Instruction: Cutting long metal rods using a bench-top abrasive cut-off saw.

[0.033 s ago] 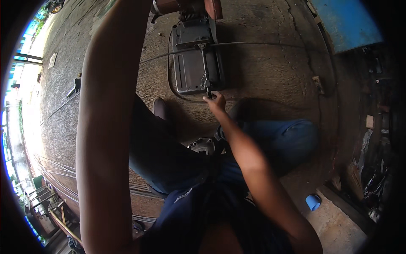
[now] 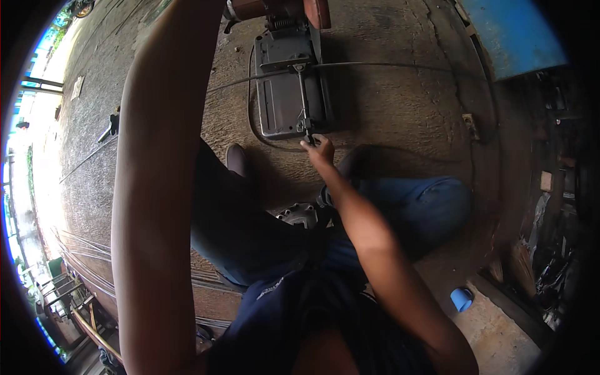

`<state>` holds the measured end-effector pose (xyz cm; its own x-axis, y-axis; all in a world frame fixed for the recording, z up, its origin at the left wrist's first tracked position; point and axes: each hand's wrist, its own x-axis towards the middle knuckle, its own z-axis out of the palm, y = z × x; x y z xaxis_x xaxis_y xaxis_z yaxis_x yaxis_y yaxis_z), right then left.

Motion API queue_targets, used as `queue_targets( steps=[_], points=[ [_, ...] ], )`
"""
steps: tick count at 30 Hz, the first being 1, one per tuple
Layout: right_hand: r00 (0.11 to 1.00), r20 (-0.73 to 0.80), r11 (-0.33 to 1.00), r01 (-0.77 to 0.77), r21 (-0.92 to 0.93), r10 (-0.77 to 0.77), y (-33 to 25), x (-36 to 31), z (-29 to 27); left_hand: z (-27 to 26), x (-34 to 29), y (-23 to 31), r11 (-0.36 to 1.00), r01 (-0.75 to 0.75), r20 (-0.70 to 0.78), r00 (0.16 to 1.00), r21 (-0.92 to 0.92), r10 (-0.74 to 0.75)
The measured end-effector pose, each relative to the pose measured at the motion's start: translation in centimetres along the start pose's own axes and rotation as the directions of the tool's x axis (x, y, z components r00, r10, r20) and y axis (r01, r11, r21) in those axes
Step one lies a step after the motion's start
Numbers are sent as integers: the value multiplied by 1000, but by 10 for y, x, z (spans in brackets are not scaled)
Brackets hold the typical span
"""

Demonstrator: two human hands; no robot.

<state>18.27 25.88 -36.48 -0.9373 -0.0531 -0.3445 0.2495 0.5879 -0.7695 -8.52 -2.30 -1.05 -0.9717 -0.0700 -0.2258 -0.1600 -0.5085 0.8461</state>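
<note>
A cut-off saw stands on the ground in front of me, with a dark grey metal base (image 2: pixel 275 105) and a reddish upper part (image 2: pixel 250 9) cut off by the top edge. My right hand (image 2: pixel 321 150) is closed around the small handle at the near end of its clamp screw (image 2: pixel 302 94). A long thin dark bar (image 2: pixel 375 64) lies crosswise over the base, at the clamp's far end. My left arm (image 2: pixel 159 175) reaches up past the saw's left side; its hand is beyond the top edge.
A black cord (image 2: pixel 251 112) curls around the base's left side. Between my legs is a grey metal part (image 2: pixel 299 215). A blue cup (image 2: pixel 462 299) lies at lower right, and a blue panel (image 2: pixel 512 37) stands at far right. Thin rods (image 2: pixel 84 250) lie at left.
The fingers of my right hand and the clamp handle have shifted very slightly. My left arm and the saw look the same.
</note>
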Motion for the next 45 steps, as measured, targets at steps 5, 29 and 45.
queue_targets(
  steps=[5, 29, 45],
  points=[
    [939, 198, 525, -324, 787, 282, 37, 28, 33, -30, 15, 38, 998, -2, 178, 984, 56, -8],
    [899, 349, 319, -423, 848, 264, 7, 7, 33, 3, -18, 12, 998, -22, -39, 999, 63, 24],
    [772, 566, -143, -550, 823, 289, 57, 43, 43, 18, -25, 13, 997, -69, 46, 997, 30, 68]
  ],
)
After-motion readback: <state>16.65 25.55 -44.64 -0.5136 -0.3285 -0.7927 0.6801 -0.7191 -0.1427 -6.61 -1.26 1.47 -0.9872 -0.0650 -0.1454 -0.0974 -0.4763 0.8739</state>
